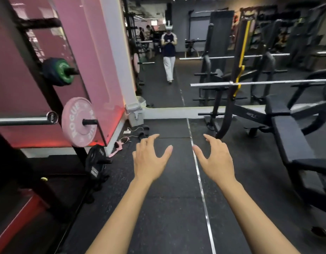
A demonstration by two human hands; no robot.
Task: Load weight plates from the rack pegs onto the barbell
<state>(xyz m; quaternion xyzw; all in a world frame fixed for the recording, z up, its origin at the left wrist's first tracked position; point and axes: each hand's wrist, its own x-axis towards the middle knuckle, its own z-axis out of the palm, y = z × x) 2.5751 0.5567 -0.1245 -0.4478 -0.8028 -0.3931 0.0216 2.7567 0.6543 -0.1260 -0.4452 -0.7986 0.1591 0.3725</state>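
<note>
Black rubber floor (169, 198) bears pink strap (118, 146) and bench (286, 136).

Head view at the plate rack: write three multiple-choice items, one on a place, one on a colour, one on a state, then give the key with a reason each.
1. Where does the pink plate sit?
A. On a rack peg, just right of the barbell end
B. Flat on the floor
C. On the bench

2. What colour is the plate on the peg above the pink one?
A. Red
B. Green
C. Yellow

3. What are the left hand and right hand doing?
A. Both grip the pink plate
B. One holds the barbell
C. Both are open and hold nothing

Key: 1 A, the plate hangs upright on a black peg beside the bar's end cap. 2 B, its face is green. 3 C, the fingers are spread over the black floor, clear of everything.
</note>
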